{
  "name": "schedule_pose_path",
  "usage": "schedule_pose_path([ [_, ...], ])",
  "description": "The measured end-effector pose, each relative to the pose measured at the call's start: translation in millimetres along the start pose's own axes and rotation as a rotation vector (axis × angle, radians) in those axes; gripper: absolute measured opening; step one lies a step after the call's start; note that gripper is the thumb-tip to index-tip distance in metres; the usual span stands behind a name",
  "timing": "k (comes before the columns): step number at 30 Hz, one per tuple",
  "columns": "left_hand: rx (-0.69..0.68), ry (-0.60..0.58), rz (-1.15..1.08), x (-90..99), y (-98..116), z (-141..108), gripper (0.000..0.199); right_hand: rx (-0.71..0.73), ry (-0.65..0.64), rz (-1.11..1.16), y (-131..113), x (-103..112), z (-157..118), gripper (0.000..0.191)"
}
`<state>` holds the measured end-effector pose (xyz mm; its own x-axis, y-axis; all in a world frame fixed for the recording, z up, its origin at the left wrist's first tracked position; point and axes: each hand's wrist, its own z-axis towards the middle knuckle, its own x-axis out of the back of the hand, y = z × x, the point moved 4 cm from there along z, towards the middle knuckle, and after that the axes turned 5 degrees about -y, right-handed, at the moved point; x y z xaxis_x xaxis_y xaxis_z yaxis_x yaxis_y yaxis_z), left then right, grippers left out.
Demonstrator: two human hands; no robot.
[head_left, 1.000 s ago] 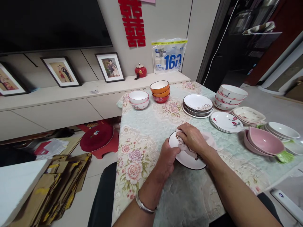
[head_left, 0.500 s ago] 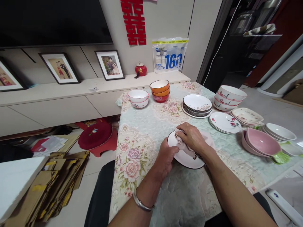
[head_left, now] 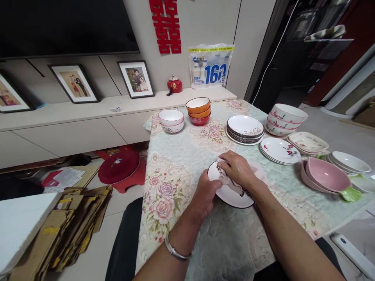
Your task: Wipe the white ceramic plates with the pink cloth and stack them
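A white plate with a dark rim (head_left: 234, 198) is held low over the near part of the table. My left hand (head_left: 207, 191) grips its left edge, thumb on the upper face. My right hand (head_left: 238, 169) presses a pale cloth (head_left: 230, 182) on the plate's face, its fingers closed over the cloth near the far rim. Brown printed decoration shows beside the cloth. Another pale round piece (head_left: 258, 171), partly hidden by my right hand, lies behind the plate. Beyond my hands stands a stack of dark-rimmed plates (head_left: 245, 127).
Floral tablecloth (head_left: 172, 168) covers the table. White bowls (head_left: 171, 121) and orange bowls (head_left: 198, 109) are stacked at the back. To the right are flowered plates (head_left: 279, 150), tall bowls (head_left: 285, 119) and pink bowls (head_left: 325, 175). A red stool (head_left: 120, 168) and flattened cardboard (head_left: 67, 230) are on the left.
The view has shifted very slightly. Both hands stay on the plate and cloth in almost the same place.
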<state>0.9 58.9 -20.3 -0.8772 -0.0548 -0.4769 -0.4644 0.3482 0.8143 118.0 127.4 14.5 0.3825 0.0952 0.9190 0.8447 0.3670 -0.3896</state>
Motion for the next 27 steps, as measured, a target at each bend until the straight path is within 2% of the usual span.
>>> schedule_pose_path([
  [27,-0.011,-0.025,0.005,0.8,-1.1,0.6,0.059,0.011,-0.007,-0.021,-1.4,0.0,-0.1,0.023],
])
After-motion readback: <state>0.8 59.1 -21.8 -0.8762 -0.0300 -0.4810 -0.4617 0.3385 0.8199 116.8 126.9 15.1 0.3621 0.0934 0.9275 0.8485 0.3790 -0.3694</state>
